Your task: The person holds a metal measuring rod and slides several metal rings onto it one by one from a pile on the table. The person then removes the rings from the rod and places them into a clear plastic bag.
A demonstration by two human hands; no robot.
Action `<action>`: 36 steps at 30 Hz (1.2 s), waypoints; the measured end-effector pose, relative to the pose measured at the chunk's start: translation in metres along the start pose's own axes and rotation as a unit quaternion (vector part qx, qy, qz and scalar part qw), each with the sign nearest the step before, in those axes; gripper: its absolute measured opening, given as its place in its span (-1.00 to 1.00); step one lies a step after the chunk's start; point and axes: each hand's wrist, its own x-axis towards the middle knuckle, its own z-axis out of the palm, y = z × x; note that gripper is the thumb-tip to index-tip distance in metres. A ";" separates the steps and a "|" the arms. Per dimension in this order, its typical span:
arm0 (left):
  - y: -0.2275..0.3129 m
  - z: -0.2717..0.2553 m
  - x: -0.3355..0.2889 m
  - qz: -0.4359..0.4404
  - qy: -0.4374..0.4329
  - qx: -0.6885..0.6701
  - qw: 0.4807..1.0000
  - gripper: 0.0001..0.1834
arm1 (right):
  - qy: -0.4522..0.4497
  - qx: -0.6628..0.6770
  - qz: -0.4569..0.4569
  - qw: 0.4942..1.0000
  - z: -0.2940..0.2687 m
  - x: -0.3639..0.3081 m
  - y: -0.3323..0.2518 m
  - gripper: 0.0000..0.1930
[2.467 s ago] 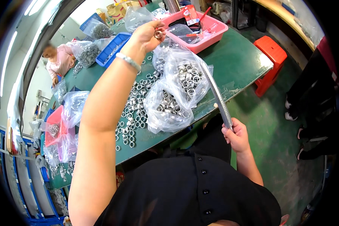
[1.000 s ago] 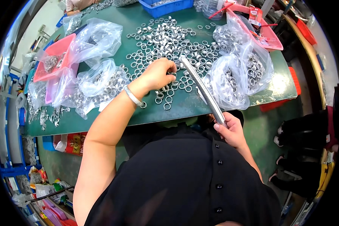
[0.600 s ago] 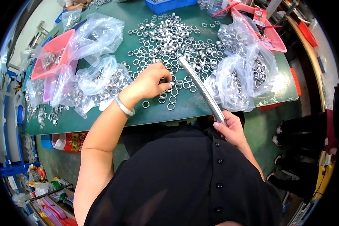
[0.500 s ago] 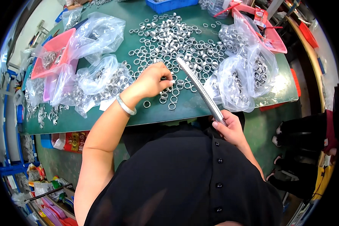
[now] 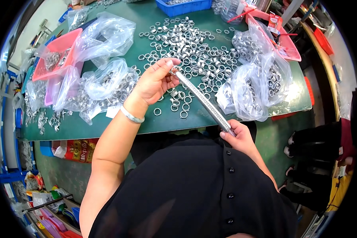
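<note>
My right hand (image 5: pixel 240 137) is closed round the thick end of a silver ring mandrel (image 5: pixel 204 102), a tapered stick with graduated markings. The stick points up and to the left over the table. At its narrow tip, my left hand (image 5: pixel 155 82) pinches a small metal ring (image 5: pixel 174 70) between thumb and fingers. Ring and tip meet there, though I cannot tell how far the ring sits over the tip. A broad heap of loose silver rings (image 5: pixel 212 59) spreads behind and beneath the stick. Several stray rings lie nearer me, below my left hand.
Clear plastic bags of rings stand left (image 5: pixel 107 85) and right (image 5: pixel 246 93) of the heap on the green table (image 5: pixel 154 126). Pink baskets (image 5: pixel 47 71) flank both sides, and a blue tray (image 5: pixel 182 8) sits at the back. Another person's legs (image 5: pixel 313 139) show at right.
My left hand has lifted from the loose rings and turned, bringing a ring to the mandrel's tip. The mandrel has tilted further left, its tip now lower and closer to that hand.
</note>
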 end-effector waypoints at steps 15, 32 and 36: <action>-0.006 -0.004 -0.014 -0.021 -0.028 0.005 0.999 -0.69 | 0.013 -0.034 -0.040 0.999 0.003 0.003 0.009 -0.89; -0.003 -0.010 -0.035 0.179 0.106 0.257 0.944 -0.79 | -0.045 0.015 0.036 0.998 0.012 0.005 -0.014 -0.88; 0.009 -0.020 -0.043 0.141 0.104 0.140 0.975 -0.80 | -0.055 0.004 0.003 0.998 0.014 0.006 -0.014 -0.88</action>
